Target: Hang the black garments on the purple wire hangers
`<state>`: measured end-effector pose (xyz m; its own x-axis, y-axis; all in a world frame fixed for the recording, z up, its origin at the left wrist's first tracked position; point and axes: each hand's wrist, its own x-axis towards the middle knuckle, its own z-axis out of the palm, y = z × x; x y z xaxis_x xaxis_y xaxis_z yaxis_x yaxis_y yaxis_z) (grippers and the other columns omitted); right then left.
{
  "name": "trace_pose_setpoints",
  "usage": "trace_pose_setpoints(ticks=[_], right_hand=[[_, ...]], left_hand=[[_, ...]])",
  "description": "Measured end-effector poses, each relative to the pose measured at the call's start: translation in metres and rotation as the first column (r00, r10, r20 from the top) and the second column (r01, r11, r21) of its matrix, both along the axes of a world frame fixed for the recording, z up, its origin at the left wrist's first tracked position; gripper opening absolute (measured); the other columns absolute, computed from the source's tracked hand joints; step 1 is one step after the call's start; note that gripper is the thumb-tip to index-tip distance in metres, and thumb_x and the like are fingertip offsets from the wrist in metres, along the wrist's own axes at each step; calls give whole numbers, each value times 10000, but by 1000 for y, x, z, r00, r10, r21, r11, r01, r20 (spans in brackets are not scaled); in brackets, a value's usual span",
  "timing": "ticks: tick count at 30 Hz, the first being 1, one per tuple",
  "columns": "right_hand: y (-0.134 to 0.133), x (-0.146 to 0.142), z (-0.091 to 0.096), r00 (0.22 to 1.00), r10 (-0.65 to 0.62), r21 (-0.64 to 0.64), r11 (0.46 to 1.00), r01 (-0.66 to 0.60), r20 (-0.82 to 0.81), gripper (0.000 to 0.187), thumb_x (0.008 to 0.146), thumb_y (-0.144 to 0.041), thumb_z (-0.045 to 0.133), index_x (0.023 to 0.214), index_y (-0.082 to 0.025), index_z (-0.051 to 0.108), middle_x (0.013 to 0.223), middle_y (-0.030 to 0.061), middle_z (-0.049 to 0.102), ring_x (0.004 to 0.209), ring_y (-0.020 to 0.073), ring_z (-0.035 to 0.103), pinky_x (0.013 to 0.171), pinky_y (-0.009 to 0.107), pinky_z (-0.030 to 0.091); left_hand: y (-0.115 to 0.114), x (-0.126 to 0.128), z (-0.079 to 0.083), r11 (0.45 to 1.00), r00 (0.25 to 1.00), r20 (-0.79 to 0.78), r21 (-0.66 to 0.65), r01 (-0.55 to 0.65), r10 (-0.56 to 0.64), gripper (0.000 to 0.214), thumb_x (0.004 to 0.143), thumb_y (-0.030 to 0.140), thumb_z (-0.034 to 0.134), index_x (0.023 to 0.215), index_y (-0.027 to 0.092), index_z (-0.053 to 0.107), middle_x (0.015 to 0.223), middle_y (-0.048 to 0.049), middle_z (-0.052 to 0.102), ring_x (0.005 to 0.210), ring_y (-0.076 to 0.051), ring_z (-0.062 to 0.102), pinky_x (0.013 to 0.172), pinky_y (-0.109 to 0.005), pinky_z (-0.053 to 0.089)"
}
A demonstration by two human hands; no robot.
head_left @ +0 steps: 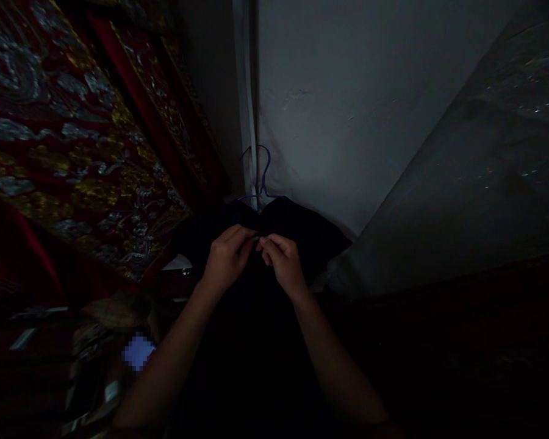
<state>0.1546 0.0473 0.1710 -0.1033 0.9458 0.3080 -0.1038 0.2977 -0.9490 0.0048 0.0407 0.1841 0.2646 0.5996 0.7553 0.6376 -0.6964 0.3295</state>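
A black garment (297, 228) hangs in front of me on a thin purple hanger (264, 174) against a pale wall. My left hand (227, 256) and my right hand (281, 259) meet at the garment's front just below the collar. Both have their fingers pinched together on the dark cloth there. What exactly the fingertips grip is too small and dark to make out. Below my hands the garment drops into shadow.
Red fabric with gold and silver embroidery (64, 140) hangs close on the left. A grey glittering cloth (485, 171) slopes along the right. A white pipe or rail (246, 91) runs up the wall behind the hanger. The lower left holds dim clutter.
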Motion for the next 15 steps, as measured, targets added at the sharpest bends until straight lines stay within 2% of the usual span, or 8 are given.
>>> trace_pose_setpoints(ticks=[2, 7, 9, 12, 15], right_hand=[[-1, -1, -4, 1000, -1, -12, 1000, 1, -24, 299, 858, -380, 554, 637, -185, 609, 464, -55, 427, 448, 91, 393, 484, 244, 296], [-4, -1, 7, 999, -31, -19, 999, 30, -23, 284, 838, -355, 551, 613, -190, 603, 456, -50, 435, 441, 92, 391, 474, 242, 297], [0, -1, 4, 998, -63, -36, 997, 63, -14, 275, 822, -353, 547, 605, -190, 593, 460, -48, 441, 442, 92, 395, 470, 242, 292], [7, 0, -22, 994, -102, -92, 990, 106, 48, 268, 794, -350, 524, 594, -186, 590, 454, -47, 433, 441, 94, 395, 469, 246, 280], [5, 1, -62, 989, -101, -185, 975, 119, 104, 283, 760, -364, 502, 553, -187, 581, 431, -47, 410, 433, 97, 389, 469, 249, 274]], left_hand=[[-1, -1, 0, 1000, 1000, -5, 1, 1, -1, 114, 968, 161, 542, 976, 174, 655, 856, -30, 665, 815, -150, 642, 738, -269, 501], [0, 0, 5, 996, 1000, 9, 91, 14, -15, 125, 961, 161, 568, 1015, 162, 681, 841, -28, 685, 786, -139, 651, 714, -256, 508], [-1, 3, 6, 994, 1000, 7, 107, 27, -28, 146, 964, 176, 570, 1035, 161, 697, 810, -24, 685, 749, -132, 648, 683, -248, 505], [-7, 5, 13, 994, 998, 55, 109, 9, -15, 155, 960, 210, 589, 1033, 163, 718, 806, -25, 702, 723, -128, 649, 676, -247, 505], [-11, -7, 23, 978, 950, 280, 111, -176, 139, 116, 921, 244, 650, 949, 167, 731, 871, -30, 731, 810, -149, 667, 791, -285, 511]])
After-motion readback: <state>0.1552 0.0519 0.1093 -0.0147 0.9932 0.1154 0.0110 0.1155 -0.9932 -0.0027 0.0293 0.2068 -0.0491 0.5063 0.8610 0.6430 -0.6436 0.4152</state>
